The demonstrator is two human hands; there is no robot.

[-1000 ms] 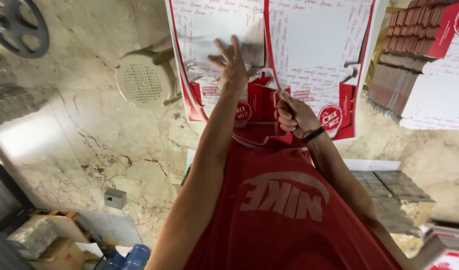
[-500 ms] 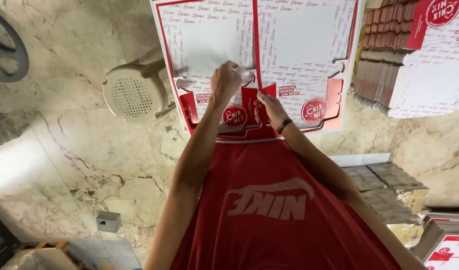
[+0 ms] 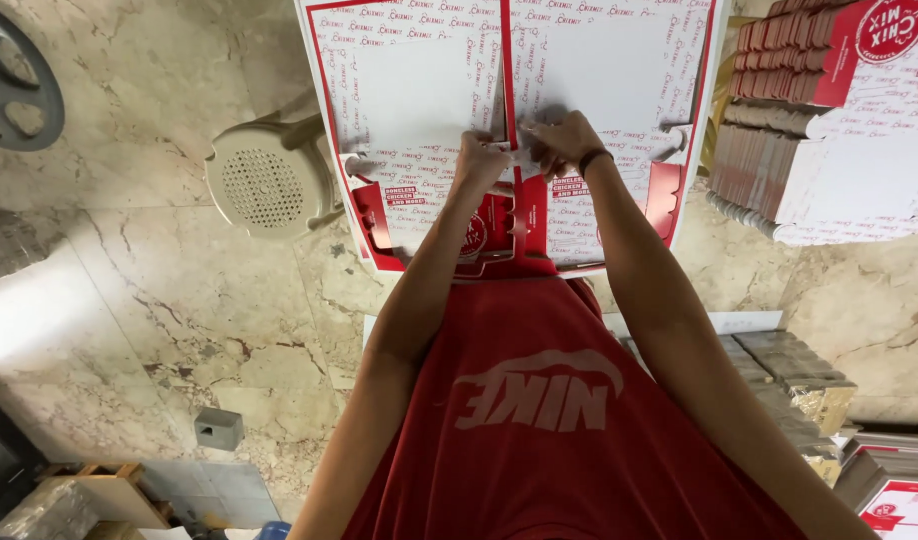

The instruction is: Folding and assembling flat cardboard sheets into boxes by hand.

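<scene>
A flat white cardboard box blank (image 3: 419, 90) with red edges and red print lies spread out in front of me, over my lap. My left hand (image 3: 479, 162) is closed on the blank beside its red centre fold. My right hand (image 3: 564, 140), with a dark band at the wrist, grips the blank just right of that fold. The two hands almost touch. Red flaps of the blank (image 3: 499, 225) hang below my hands against my red shirt.
A stack of flat red and white box blanks (image 3: 819, 130) lies at the upper right. A beige plastic stool (image 3: 264, 180) stands left of the blank on the marble floor. Grey and gold packs (image 3: 799, 370) sit lower right, a small grey block (image 3: 219, 428) lower left.
My left hand lay open and flat on the blank; it has since closed and met my right hand at the centre fold. The blank has been spread wider.
</scene>
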